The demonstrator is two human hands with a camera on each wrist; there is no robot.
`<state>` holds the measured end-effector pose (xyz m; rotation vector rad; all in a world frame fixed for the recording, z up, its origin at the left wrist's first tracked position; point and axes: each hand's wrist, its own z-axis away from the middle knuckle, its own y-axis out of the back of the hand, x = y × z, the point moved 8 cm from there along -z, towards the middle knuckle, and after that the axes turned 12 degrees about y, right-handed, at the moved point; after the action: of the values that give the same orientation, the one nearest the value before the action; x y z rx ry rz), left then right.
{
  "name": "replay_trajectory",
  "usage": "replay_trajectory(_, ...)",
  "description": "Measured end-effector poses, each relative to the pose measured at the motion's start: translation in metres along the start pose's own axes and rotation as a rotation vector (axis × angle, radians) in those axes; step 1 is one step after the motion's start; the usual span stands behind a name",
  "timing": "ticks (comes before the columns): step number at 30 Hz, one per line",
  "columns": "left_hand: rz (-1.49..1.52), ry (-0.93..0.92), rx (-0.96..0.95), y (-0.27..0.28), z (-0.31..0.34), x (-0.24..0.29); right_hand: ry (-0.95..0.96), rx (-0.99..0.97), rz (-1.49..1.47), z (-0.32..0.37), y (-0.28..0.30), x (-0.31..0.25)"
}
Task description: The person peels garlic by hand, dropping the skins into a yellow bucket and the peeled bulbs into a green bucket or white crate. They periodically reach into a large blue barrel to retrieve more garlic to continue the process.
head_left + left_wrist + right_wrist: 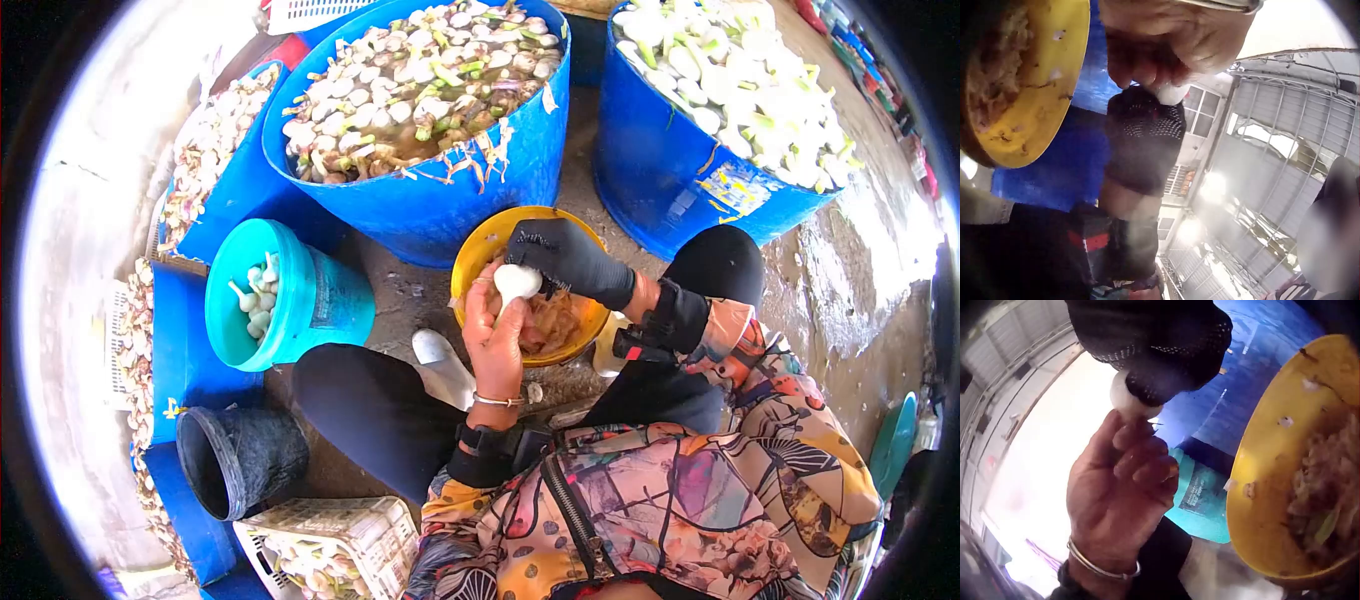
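Note:
A white peeled bulb [517, 283] is held between both hands over the yellow bucket [468, 262], which contains peelings. The bare left hand [494, 335] pinches it from below with curled fingers and thumb; in the right wrist view that hand [1122, 481] grips the bulb's lower end [1124, 397]. The right hand [572, 262] wears a black glove, and its fingers are bent against the bulb's upper side. From the left wrist, the bulb [1172, 94] shows partly between the left hand [1172, 37] and the gloved hand [1146, 125]. Whether the right hand holds a tool is hidden.
Large blue tubs [420, 215] [640, 170] of bulbs stand beyond the yellow bucket. A turquoise bucket [335, 300] with several bulbs, a black bucket [270, 455] and a white crate [375, 540] stand at the left. The person's knees flank the yellow bucket.

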<state>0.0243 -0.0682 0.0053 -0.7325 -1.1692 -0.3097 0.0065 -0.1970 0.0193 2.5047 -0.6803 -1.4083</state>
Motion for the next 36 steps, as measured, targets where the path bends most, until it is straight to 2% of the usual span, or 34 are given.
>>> replay_trajectory(2, -0.057, -0.067, -0.023, -0.006, 0.003, 0.005, -0.078, -0.033, -0.223, 0.001, -0.005, 0.012)
replay_trajectory(5, -0.291, -0.264, 0.031, -0.003, 0.006, 0.017, -0.478, 0.093, -0.294, 0.007, 0.010, 0.025)
replay_trajectory(6, -0.384, -0.352, 0.064, -0.001, 0.007, 0.024, -0.541, 0.136, -0.542, 0.011, 0.009, 0.021)
replay_trajectory(7, -0.478, -0.437, 0.100, -0.001, 0.010, 0.029, -0.433, 0.039, -0.422, 0.007, 0.006, 0.017)
replay_trajectory(8, -0.373, -0.323, 0.102, 0.003, 0.007, 0.024, -0.323, -0.057, -0.303, 0.002, 0.000, 0.010)
replay_trajectory(10, -0.654, -0.313, 0.142, 0.001, 0.007, 0.025, -0.157, -0.194, -0.041, 0.006, -0.010, -0.007)
replay_trajectory(11, -0.797, -0.303, 0.157, 0.000, 0.006, 0.023, -0.146, -0.169, -0.105, 0.005, -0.011, -0.006)
replay_trajectory(12, -0.688, -0.464, 0.120, -0.006, 0.007, 0.030, -0.138, -0.140, -0.168, 0.005, -0.011, -0.003)
replay_trajectory(13, -0.487, -0.288, 0.047, 0.000, 0.000, 0.020, -0.132, -0.110, -0.231, 0.005, -0.010, 0.000)
replay_trajectory(14, -0.281, -0.112, -0.022, 0.002, -0.003, 0.016, -0.167, -0.171, -0.379, 0.001, -0.010, -0.010)
replay_trajectory(15, -0.072, 0.057, -0.087, 0.001, -0.005, 0.008, -0.197, -0.174, -0.374, 0.003, -0.011, -0.006)
replay_trajectory(16, -0.129, 0.002, -0.071, 0.001, -0.006, 0.013, -0.223, -0.183, -0.370, 0.004, -0.011, -0.002)
replay_trajectory(17, -0.067, 0.050, -0.101, 0.001, -0.007, 0.011, -0.249, -0.194, -0.368, 0.004, -0.013, 0.001)
replay_trajectory(19, 0.054, 0.156, -0.155, 0.005, -0.005, 0.011, -0.308, -0.229, -0.564, 0.008, -0.017, 0.003)
replay_trajectory(20, 0.222, 0.222, -0.209, 0.006, -0.006, 0.009, -0.339, -0.241, -0.662, 0.009, -0.020, 0.000)
replay_trajectory(23, -0.055, -0.034, -0.088, 0.008, -0.009, 0.012, -0.447, -0.278, -0.667, 0.010, -0.023, -0.006)
replay_trajectory(26, -0.203, 0.031, -0.124, 0.016, -0.007, 0.010, -0.496, -0.357, -0.625, 0.012, -0.027, -0.008)
replay_trajectory(30, -0.375, 0.003, -0.126, 0.022, -0.005, 0.009, -0.351, -0.286, -0.636, 0.015, -0.028, -0.001)
replay_trajectory(33, -0.359, -0.041, -0.154, 0.021, -0.004, 0.012, -0.313, -0.264, -0.648, 0.019, -0.028, 0.001)
replay_trajectory(35, -0.183, 0.024, -0.083, 0.031, -0.009, 0.004, -0.238, -0.287, -0.717, 0.021, -0.034, 0.005)
replay_trajectory(36, -0.094, 0.054, -0.046, 0.035, -0.011, 0.000, -0.305, -0.236, -0.848, 0.026, -0.040, 0.007)
